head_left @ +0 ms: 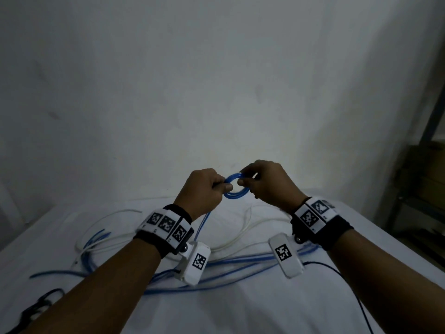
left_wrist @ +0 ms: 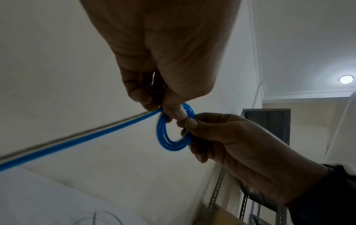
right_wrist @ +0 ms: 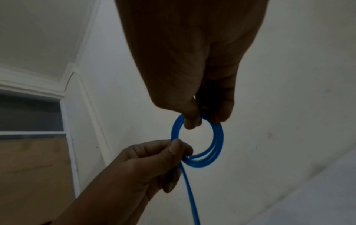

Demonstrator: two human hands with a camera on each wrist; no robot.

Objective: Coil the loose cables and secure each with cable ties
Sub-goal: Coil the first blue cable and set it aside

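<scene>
A small coil of blue cable (head_left: 234, 189) (left_wrist: 169, 141) (right_wrist: 215, 141) hangs in the air above the white table (head_left: 240, 309). My left hand (head_left: 216, 186) (left_wrist: 165, 106) (right_wrist: 173, 150) pinches the coil's left side between thumb and fingers. My right hand (head_left: 248, 179) (left_wrist: 190, 126) (right_wrist: 202, 120) pinches its upper right side. From the left hand the blue cable's loose tail (head_left: 202, 225) (left_wrist: 77, 141) (right_wrist: 190, 197) drops to the table, where its long loops (head_left: 228, 268) lie spread out.
A white cable (head_left: 240, 237) lies in loops at the back of the table. A black cable (head_left: 349, 283) runs off the front right, and a black object (head_left: 41, 304) lies at the front left. A metal shelf rack (head_left: 423, 165) stands to the right, with a plain wall behind.
</scene>
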